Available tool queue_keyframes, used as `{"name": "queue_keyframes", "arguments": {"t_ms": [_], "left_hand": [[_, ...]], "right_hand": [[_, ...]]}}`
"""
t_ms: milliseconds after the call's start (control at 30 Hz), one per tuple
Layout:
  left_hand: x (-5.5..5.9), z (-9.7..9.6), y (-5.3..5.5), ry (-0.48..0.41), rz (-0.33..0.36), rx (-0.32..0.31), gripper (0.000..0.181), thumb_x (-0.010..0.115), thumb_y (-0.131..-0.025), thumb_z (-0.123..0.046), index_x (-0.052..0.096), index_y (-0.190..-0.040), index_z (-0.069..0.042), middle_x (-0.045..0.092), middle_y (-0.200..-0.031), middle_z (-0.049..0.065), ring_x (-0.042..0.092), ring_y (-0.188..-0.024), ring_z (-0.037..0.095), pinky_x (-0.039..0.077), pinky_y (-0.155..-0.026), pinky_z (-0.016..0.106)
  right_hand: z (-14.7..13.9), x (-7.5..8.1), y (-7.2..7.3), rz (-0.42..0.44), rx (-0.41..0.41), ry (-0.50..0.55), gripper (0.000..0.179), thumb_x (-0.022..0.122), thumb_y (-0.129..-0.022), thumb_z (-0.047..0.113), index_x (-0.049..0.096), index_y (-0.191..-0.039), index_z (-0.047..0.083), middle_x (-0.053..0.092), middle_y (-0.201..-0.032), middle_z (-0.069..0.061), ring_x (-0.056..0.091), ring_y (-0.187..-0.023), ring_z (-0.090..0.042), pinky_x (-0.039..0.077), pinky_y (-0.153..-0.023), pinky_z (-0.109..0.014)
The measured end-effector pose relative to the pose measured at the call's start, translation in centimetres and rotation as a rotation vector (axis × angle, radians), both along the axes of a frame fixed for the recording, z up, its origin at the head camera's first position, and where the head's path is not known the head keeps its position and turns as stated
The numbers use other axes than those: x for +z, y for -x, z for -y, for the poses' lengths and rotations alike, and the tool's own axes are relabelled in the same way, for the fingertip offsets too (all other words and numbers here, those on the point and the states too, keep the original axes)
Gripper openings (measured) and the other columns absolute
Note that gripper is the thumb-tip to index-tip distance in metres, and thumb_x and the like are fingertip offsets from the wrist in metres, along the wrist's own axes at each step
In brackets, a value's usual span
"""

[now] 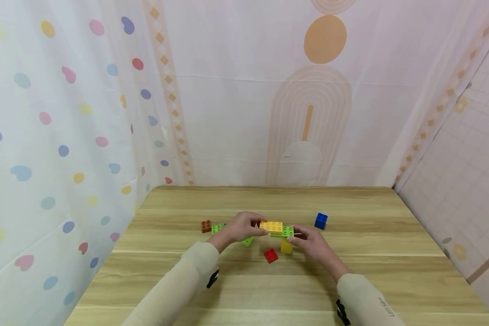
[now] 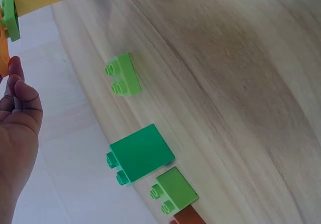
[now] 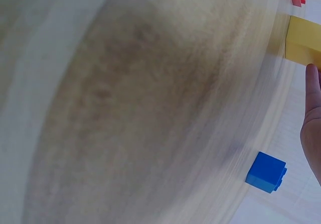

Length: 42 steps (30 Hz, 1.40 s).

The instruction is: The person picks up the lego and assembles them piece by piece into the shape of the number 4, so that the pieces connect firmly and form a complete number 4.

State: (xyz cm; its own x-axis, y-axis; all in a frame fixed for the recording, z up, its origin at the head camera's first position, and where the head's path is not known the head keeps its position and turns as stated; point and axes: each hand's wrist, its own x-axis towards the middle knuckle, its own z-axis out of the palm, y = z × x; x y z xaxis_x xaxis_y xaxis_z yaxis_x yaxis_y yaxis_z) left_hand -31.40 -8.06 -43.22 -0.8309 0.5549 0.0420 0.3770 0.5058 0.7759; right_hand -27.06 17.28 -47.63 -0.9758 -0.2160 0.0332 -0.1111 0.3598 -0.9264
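Observation:
My left hand (image 1: 241, 227) pinches an orange-yellow brick (image 1: 271, 225) between thumb and fingers, at its left end. That brick overlaps the left part of a light green brick (image 1: 288, 231), whose right studs show. Below the green brick stands a tall yellow brick (image 1: 286, 246), its plain side seen in the right wrist view. My right hand (image 1: 313, 243) grips this stack from the right, thumb in front and fingers behind. A small red brick (image 1: 270, 255) lies on the table just left of the yellow one.
Under and beyond the left hand lie a dark green brick (image 2: 143, 153), a light green brick (image 2: 176, 189), another light green one (image 2: 125, 76) and a brown brick (image 1: 205, 226). A blue brick (image 1: 321, 220) stands behind the right hand. Patterned curtains (image 1: 228, 113) hang beyond the wooden table (image 1: 269, 299).

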Motion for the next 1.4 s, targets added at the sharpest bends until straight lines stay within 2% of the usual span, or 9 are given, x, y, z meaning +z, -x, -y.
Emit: {"name": "queue_keyframes", "arguments": {"t_ms": [133,400,567,967,1167,1400], "left_hand": [[-0.07,-0.22,0.08,0.006,0.009,0.001,0.034,0.076,-0.09,-0.02,0.071,-0.121,-0.007,0.062,-0.086,0.0,0.05,-0.073,0.012,0.045,-0.063,0.025],[-0.01,-0.12,0.11,0.018,0.018,0.007,0.035,0.076,-0.089,-0.02,0.071,-0.121,-0.006,0.062,-0.086,0.0,0.05,-0.074,0.013,0.044,-0.064,0.026],[0.02,0.08,0.19,0.016,0.037,0.016,0.033,0.077,-0.089,-0.021,0.072,-0.119,-0.008,0.063,-0.087,-0.001,0.051,-0.076,0.013,0.045,-0.065,0.026],[0.54,-0.16,0.4,0.068,0.043,-0.03,0.028,0.078,-0.087,-0.018,0.074,-0.113,-0.008,0.065,-0.084,-0.001,0.05,-0.072,0.012,0.044,-0.061,0.025],[0.42,-0.17,0.5,0.095,0.042,-0.046,0.023,0.077,-0.088,-0.017,0.075,-0.109,-0.01,0.065,-0.085,-0.003,0.053,-0.075,0.012,0.047,-0.064,0.026],[0.86,-0.17,0.41,0.11,0.054,-0.03,0.026,0.077,-0.088,-0.019,0.075,-0.111,-0.01,0.065,-0.086,-0.002,0.053,-0.077,0.013,0.048,-0.066,0.027]], "right_hand": [[-0.14,-0.17,0.04,0.001,-0.009,-0.007,0.037,0.069,-0.095,0.019,0.064,-0.13,0.007,0.067,-0.118,-0.008,0.063,-0.103,-0.021,0.054,-0.084,-0.036],[-0.31,-0.27,0.26,-0.033,0.033,-0.003,0.038,0.068,-0.096,0.019,0.063,-0.131,0.005,0.066,-0.119,-0.012,0.063,-0.102,-0.023,0.054,-0.083,-0.036],[-0.08,-0.15,0.24,-0.028,0.017,0.0,0.036,0.069,-0.095,0.018,0.065,-0.129,0.007,0.067,-0.119,-0.01,0.063,-0.101,-0.021,0.054,-0.083,-0.035],[0.15,-0.39,0.01,-0.017,0.0,0.007,0.035,0.069,-0.095,0.017,0.065,-0.128,0.008,0.067,-0.119,-0.011,0.064,-0.106,-0.026,0.055,-0.083,-0.038],[0.28,-0.59,0.05,-0.011,-0.011,-0.014,0.04,0.073,-0.092,0.022,0.064,-0.129,0.011,0.066,-0.116,-0.007,0.063,-0.108,-0.027,0.055,-0.084,-0.038],[0.31,-0.25,0.27,-0.024,0.0,-0.043,0.037,0.073,-0.092,0.024,0.067,-0.126,0.01,0.067,-0.114,-0.005,0.063,-0.103,-0.023,0.055,-0.082,-0.037]]}}
